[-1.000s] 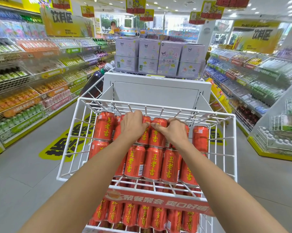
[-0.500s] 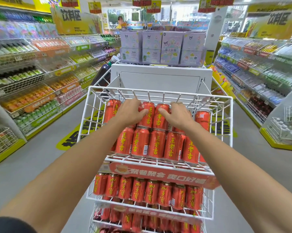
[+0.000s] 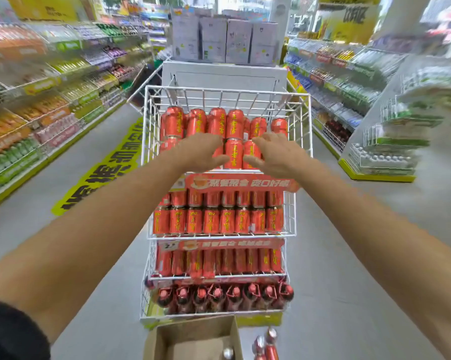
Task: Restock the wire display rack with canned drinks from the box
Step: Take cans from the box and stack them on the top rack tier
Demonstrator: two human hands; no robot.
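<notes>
the red drink cans (image 3: 233, 154) fill the top basket of the wire display rack (image 3: 227, 96) in packed rows, long axes running bottom to top, lids uppermost; a few more sit by the cardboard box (image 3: 193, 336) below. the left hand (image 3: 198, 152) and right hand (image 3: 277, 152) hang just before the near row, fingers loosely spread, gripping nothing. full cans are likely heavy, rigid and slick, best wrapped round the mid-body.

Two hands (image 3: 201, 152) (image 3: 277, 152); one wire rack (image 3: 219, 87), four tiers; one box (image 3: 193, 332).
</notes>
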